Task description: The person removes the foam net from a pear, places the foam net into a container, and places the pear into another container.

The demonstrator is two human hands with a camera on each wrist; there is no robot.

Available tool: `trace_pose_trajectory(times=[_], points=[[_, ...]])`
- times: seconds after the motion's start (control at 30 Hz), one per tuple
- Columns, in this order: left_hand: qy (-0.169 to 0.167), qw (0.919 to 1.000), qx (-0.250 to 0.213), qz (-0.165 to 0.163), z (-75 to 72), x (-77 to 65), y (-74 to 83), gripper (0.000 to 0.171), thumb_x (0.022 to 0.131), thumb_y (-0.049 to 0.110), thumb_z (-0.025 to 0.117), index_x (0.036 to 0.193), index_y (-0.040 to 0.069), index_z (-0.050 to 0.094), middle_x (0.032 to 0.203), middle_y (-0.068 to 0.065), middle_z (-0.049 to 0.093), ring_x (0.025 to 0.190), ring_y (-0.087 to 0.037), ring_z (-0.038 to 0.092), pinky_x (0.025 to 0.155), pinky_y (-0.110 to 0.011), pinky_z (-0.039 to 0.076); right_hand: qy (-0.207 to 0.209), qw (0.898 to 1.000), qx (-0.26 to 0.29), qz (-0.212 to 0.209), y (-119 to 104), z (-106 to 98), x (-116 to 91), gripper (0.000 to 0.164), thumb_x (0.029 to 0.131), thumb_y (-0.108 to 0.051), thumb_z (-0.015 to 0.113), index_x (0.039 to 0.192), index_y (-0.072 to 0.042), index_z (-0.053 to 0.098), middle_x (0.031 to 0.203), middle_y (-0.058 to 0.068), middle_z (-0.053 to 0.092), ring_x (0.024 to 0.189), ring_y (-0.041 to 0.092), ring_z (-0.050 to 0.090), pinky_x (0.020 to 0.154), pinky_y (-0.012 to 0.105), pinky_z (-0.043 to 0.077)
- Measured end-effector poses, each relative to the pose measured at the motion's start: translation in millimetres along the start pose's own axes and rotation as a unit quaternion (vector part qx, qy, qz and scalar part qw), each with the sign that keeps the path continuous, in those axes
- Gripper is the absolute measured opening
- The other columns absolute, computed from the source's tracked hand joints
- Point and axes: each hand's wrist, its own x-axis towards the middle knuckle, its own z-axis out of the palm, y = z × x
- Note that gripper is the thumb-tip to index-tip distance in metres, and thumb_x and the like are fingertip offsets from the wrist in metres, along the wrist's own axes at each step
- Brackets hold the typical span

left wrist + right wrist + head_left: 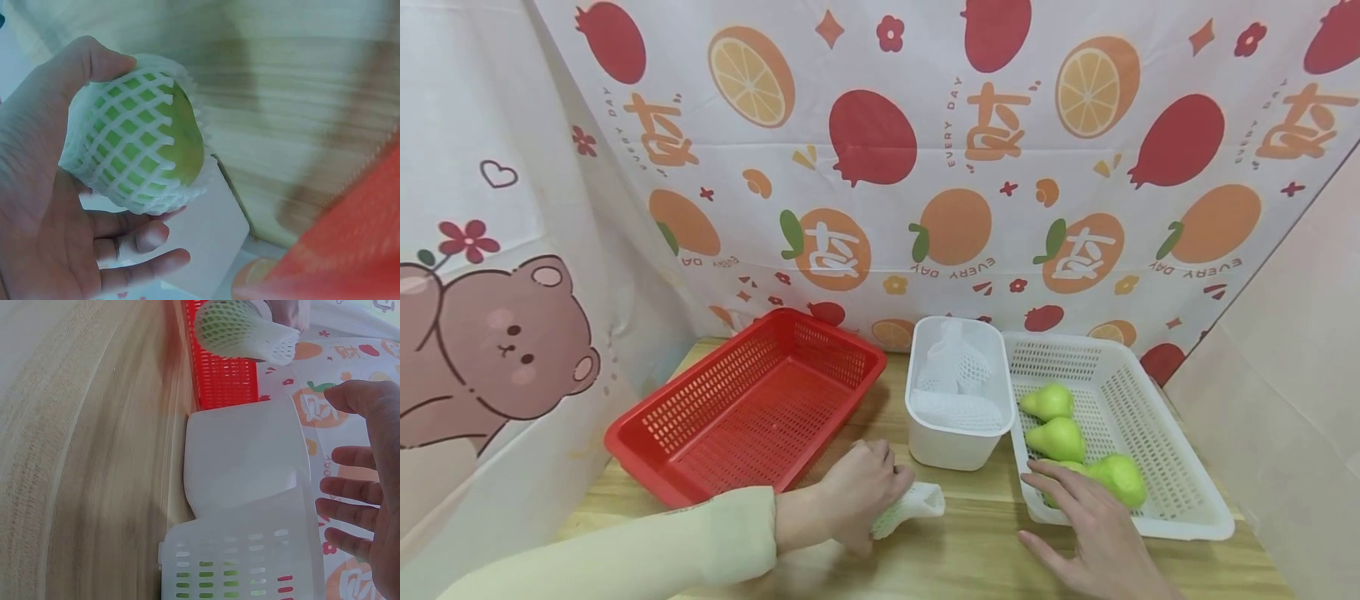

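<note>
My left hand (861, 492) grips a green pear in a white foam net sleeve (910, 507), between the red basket and the front of the white tub. In the left wrist view the thumb presses the netted pear (134, 137) from above, and its bare end pokes out of the mesh. My right hand (1090, 525) hovers over the near left corner of the white basket (1187, 521), fingers spread and holding nothing. Several bare green pears (1056, 439) lie along that basket's left side, one partly hidden behind the right fingers.
A red basket (700, 375) stands on the left of the wooden table (970, 550). The white tub (958, 450) in the middle holds white foam nets (955, 367). Fruit-printed cloth (880, 233) hangs behind, and a bear-printed curtain (512, 350) hangs at the left.
</note>
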Motion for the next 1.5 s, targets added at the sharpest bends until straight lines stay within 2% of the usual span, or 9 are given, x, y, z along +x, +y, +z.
trace_pose_trajectory(times=[0.17,0.33,0.67,1.0,1.2,1.37,1.5], points=[[-0.025,0.9995,0.021,0.002,2.5,-2.1,10.7,0.081,0.049,0.087,0.077,0.093,0.026,0.046,0.074,0.005,0.056,0.069,-0.013,0.047,0.053,-0.033,0.040,-0.018,1.000,-0.001,0.017,-1.5,-0.3,-0.8,0.066,0.075,-0.050,0.090,0.131,-0.020,0.071,0.139,-0.002,0.068,0.118,0.018,0.069,0.098,0.032,0.048],[-0.040,0.9980,0.049,0.007,6.0,-4.9,15.8,0.084,0.049,0.093,0.072,0.093,0.026,0.046,0.076,0.004,0.058,0.070,-0.015,0.050,0.056,-0.035,0.044,-0.011,1.000,0.001,0.010,-1.2,0.3,-0.2,0.068,0.071,-0.046,0.093,0.130,-0.019,0.071,0.137,-0.002,0.069,0.116,0.019,0.069,0.098,0.030,0.047],[-0.057,0.9964,0.056,0.028,7.4,-4.4,19.5,0.083,0.053,0.095,0.070,0.095,0.027,0.049,0.082,0.005,0.063,0.073,-0.014,0.052,0.060,-0.036,0.050,-0.004,1.000,0.001,0.000,-0.9,2.4,0.5,0.066,0.074,-0.050,0.090,0.131,-0.021,0.070,0.135,-0.001,0.070,0.114,0.019,0.070,0.097,0.029,0.047],[-0.042,0.9977,0.043,0.031,9.1,-3.9,20.5,0.083,0.049,0.094,0.073,0.095,0.027,0.052,0.083,0.005,0.063,0.073,-0.015,0.051,0.058,-0.037,0.048,-0.003,1.000,-0.001,0.001,-1.6,1.8,0.4,0.065,0.077,-0.053,0.088,0.131,-0.022,0.070,0.135,-0.002,0.070,0.113,0.019,0.070,0.096,0.029,0.047],[-0.049,0.9976,0.041,0.027,8.1,-4.7,18.9,0.086,0.050,0.097,0.071,0.096,0.028,0.051,0.080,0.006,0.060,0.072,-0.013,0.048,0.057,-0.034,0.046,-0.006,1.000,-0.003,0.004,-2.4,2.0,0.1,0.067,0.075,-0.052,0.090,0.132,-0.022,0.070,0.135,-0.002,0.070,0.114,0.019,0.071,0.096,0.031,0.049],[-0.049,0.9987,0.008,0.010,2.7,-6.3,13.3,0.084,0.050,0.093,0.073,0.096,0.027,0.049,0.077,0.005,0.056,0.069,-0.011,0.045,0.053,-0.029,0.038,-0.010,1.000,-0.005,0.008,-3.8,2.6,0.3,0.070,0.071,-0.048,0.092,0.132,-0.022,0.070,0.136,-0.002,0.070,0.116,0.019,0.071,0.097,0.032,0.049],[-0.017,0.9993,-0.034,-0.007,-2.9,-7.3,6.5,0.081,0.051,0.087,0.077,0.096,0.025,0.049,0.075,0.006,0.053,0.069,-0.010,0.047,0.052,-0.028,0.038,-0.007,1.000,0.007,0.002,-5.3,4.4,1.4,0.071,0.070,-0.045,0.093,0.133,-0.020,0.070,0.136,0.000,0.070,0.117,0.021,0.069,0.101,0.028,0.045]])
